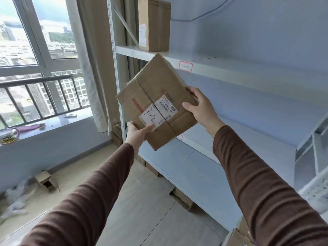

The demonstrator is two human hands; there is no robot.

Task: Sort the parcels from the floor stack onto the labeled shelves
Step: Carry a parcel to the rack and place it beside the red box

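Head view is filled on its right by a pale metal shelving unit [239, 107], against which a flat cardboard parcel [156, 96] is held up, tilted on one corner, clear of every shelf board. Above the grip, an upper shelf [230, 68] is marked by a red-bordered tag reading "1-1" [185, 66], and an upright cardboard box [154, 23] is stood on that shelf at its left end. Behind the lower edge of the parcel, a second shelf [248, 137] is seen, its own small tag [179, 137] mostly hidden by the parcel. To the left of the grip, a window [35, 55] with a dark railing and a sill is shown, and a mug [8, 135] is set on the sill.

The parcel's right edge is clasped by the right hand [202, 109], thumb laid on the front face and fingers curled behind. Its lower left corner is pinched by the left hand [137, 133], thumb pressed on the front beside the white shipping label [158, 112], on which "1-2" is handwritten.
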